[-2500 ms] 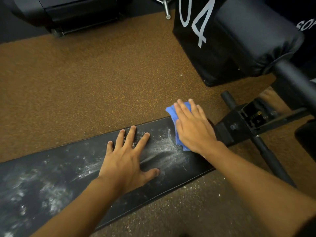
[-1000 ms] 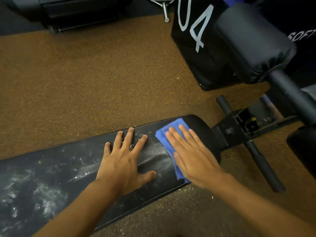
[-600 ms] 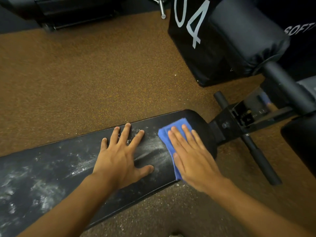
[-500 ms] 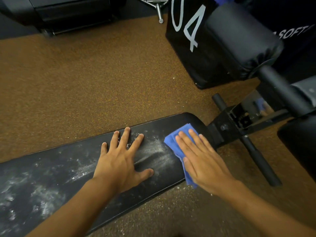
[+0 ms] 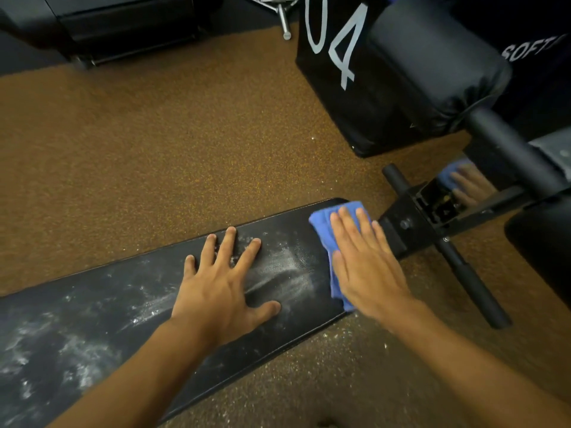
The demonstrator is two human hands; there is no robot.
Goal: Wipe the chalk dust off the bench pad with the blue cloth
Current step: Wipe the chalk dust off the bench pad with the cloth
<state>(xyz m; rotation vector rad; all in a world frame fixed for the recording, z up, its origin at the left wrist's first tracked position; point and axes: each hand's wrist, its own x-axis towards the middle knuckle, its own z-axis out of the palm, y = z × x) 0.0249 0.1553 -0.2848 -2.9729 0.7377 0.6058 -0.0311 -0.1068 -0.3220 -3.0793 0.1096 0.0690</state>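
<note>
While the right hand [image 5: 367, 270] presses flat on the blue cloth [image 5: 323, 225], fingers [image 5: 347, 225] straight, cloth lies under palm at bench pad [image 5: 108, 319] right end. Left hand [image 5: 221, 291] splayed flat on pad, holding nothing. Chalk dust [image 5: 284, 270] streaks between hands.

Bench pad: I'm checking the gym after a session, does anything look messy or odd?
Yes. White chalk dust streaks the bench pad, heaviest between the hands and at its left end, and white specks lie on the floor beside it.
</note>
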